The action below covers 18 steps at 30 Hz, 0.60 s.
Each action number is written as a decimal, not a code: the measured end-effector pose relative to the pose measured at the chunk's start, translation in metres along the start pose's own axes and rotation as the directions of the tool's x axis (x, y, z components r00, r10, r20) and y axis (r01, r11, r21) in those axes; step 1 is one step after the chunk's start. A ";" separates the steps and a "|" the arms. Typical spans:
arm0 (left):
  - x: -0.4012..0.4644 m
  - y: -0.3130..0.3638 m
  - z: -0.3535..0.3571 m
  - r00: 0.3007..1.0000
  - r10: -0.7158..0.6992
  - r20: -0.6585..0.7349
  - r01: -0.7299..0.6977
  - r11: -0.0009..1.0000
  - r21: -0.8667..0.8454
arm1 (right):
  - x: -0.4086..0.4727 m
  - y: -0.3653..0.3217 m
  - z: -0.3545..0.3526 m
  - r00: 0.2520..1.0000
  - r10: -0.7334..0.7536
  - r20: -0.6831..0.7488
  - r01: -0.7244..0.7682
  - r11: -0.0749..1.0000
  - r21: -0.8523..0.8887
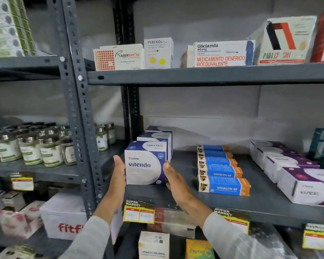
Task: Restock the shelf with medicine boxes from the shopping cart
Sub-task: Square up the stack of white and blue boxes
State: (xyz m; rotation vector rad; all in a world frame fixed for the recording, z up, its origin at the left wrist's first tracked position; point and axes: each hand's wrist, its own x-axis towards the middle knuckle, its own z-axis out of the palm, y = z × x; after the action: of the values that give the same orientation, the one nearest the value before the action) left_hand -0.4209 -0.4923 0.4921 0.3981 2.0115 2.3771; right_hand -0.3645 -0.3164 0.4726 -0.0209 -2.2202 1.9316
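A white and blue Vitendo box (145, 165) stands upright at the front left of the grey middle shelf (187, 199). It heads a row with two more Vitendo boxes (155, 136) behind it. My left hand (119, 176) lies flat against the box's left side. My right hand (174, 179) presses on its right side, so the box is clamped between both palms. The shopping cart is not in view.
A row of blue and orange Vivalyn EF boxes (223, 186) lies right of the Vitendo row, then purple and white boxes (305, 186). The upper shelf (195, 75) carries Rasertan, Pyrexol and Gliclazida boxes. Glass jars (45, 148) fill the left bay behind the perforated post (79, 109).
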 end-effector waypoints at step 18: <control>0.024 -0.005 -0.008 0.997 -0.071 0.021 0.070 0.997 0.044 | 0.006 -0.006 -0.001 0.994 0.058 0.092 -0.069 0.991 0.113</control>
State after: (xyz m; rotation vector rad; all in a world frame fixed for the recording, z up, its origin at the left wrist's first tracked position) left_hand -0.4470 -0.4955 0.4908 0.3471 2.0352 2.2814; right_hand -0.3697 -0.3150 0.4798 0.0109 -2.1825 2.1317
